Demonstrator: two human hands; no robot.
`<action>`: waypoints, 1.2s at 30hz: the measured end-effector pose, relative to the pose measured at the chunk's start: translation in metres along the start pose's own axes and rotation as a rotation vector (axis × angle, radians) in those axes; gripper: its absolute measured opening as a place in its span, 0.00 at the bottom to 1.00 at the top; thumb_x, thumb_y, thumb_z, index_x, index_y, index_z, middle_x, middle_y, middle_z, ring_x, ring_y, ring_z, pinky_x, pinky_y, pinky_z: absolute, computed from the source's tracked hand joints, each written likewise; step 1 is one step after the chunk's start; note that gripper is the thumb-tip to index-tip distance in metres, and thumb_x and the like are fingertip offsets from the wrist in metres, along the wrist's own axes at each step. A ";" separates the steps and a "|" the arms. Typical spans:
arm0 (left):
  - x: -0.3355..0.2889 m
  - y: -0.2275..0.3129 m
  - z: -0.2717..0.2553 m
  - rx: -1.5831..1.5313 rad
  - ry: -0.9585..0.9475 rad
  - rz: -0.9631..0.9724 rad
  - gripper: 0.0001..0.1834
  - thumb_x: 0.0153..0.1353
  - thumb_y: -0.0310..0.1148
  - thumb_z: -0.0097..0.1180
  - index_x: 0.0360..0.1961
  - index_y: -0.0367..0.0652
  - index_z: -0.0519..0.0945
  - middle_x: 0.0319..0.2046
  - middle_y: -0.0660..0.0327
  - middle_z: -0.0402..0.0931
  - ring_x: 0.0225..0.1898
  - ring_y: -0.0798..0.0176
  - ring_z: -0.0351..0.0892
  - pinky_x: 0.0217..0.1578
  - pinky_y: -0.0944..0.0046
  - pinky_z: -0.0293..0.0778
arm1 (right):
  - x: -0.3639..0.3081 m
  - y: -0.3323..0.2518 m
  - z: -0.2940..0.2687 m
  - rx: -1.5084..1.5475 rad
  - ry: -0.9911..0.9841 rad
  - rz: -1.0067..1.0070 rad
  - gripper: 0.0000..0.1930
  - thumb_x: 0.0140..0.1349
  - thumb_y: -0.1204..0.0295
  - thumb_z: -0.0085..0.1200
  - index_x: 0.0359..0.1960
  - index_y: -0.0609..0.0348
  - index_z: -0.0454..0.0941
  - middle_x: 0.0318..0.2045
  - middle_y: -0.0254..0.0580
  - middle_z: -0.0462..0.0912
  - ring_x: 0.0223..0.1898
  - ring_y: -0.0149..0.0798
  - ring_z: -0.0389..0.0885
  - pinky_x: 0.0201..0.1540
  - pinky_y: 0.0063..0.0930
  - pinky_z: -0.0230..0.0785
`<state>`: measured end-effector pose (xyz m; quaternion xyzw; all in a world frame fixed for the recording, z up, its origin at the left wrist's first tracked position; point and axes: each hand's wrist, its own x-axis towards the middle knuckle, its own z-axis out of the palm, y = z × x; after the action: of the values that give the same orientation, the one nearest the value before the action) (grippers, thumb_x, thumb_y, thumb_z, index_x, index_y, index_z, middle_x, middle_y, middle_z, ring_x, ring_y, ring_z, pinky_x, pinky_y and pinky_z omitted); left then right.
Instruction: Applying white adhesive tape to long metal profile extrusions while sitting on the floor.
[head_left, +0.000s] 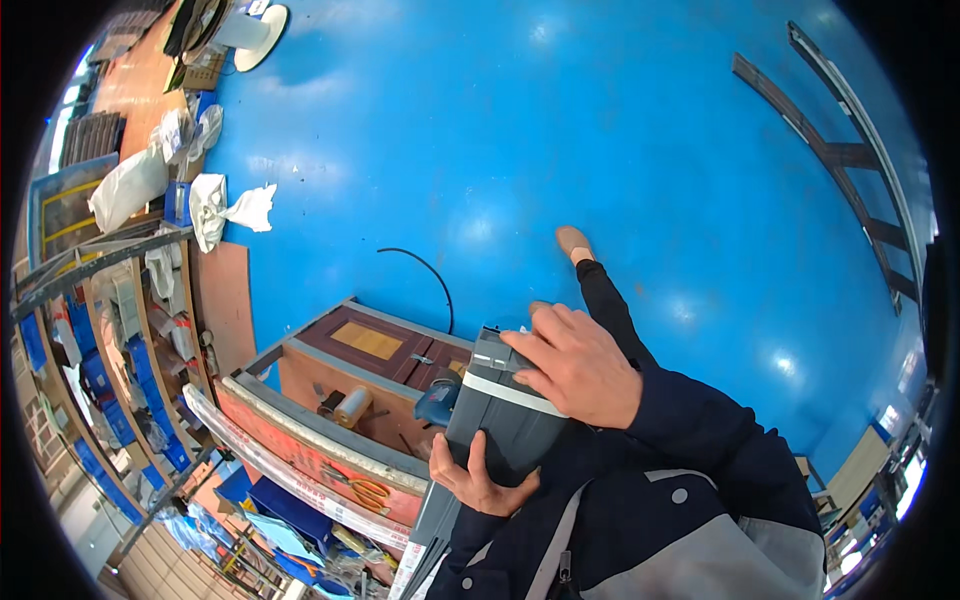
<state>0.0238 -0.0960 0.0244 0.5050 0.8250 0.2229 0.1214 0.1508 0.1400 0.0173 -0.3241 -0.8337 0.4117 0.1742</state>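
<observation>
Grey bundle (510, 425) is leaning near the jacket (710, 490). Left hand (485, 488) is spanning it, fingers clamped; right hand (595, 375) is touching its end, fingers bent, clamping I cannot tell. Weak grip may be letting it slip.

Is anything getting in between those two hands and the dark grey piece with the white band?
Nothing visible: the left hand and right hand both appear to rest directly on the dark grey piece. The white band crosses it beside the right hand without blocking either.
</observation>
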 end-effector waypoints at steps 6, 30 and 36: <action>0.001 -0.003 -0.004 -0.010 -0.041 -0.002 0.48 0.43 0.64 0.71 0.65 0.52 0.78 0.72 0.40 0.56 0.66 0.35 0.60 0.64 0.34 0.57 | -0.004 -0.008 0.002 0.105 0.019 0.074 0.21 0.59 0.76 0.64 0.55 0.62 0.77 0.42 0.45 0.69 0.39 0.44 0.70 0.43 0.33 0.67; -0.003 -0.012 -0.002 0.020 -0.037 0.042 0.48 0.46 0.67 0.68 0.64 0.50 0.79 0.72 0.40 0.57 0.65 0.34 0.62 0.63 0.35 0.59 | 0.004 -0.020 0.007 -0.065 0.083 0.018 0.21 0.52 0.78 0.68 0.47 0.71 0.78 0.42 0.49 0.74 0.38 0.46 0.69 0.46 0.35 0.69; -0.002 -0.009 -0.001 0.010 -0.027 0.039 0.48 0.42 0.64 0.70 0.63 0.50 0.79 0.71 0.41 0.58 0.64 0.35 0.63 0.62 0.37 0.60 | -0.001 -0.018 0.014 -0.019 0.178 0.023 0.17 0.53 0.76 0.65 0.44 0.69 0.77 0.40 0.49 0.72 0.37 0.45 0.66 0.44 0.34 0.64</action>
<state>0.0169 -0.1015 0.0206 0.5244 0.8145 0.2142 0.1255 0.1363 0.1233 0.0228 -0.3704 -0.8152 0.3753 0.2397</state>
